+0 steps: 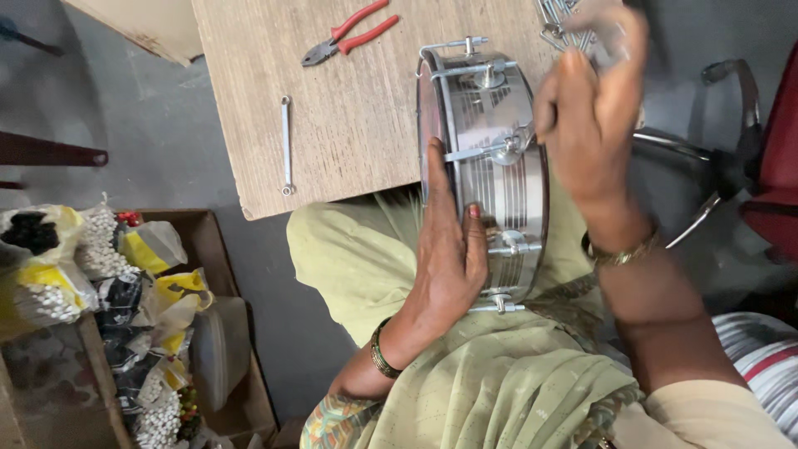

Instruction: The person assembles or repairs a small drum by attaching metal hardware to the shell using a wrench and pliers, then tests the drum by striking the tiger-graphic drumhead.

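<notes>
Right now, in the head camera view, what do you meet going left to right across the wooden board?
Spanner → red-handled pliers → metal drum, steadied by the left hand → right hand raised at the drum's far side.

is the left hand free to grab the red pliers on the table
Probably not right away: the left hand is pressed against the metal drum, steadying it. The red pliers lie unobstructed on the table beyond.
</notes>
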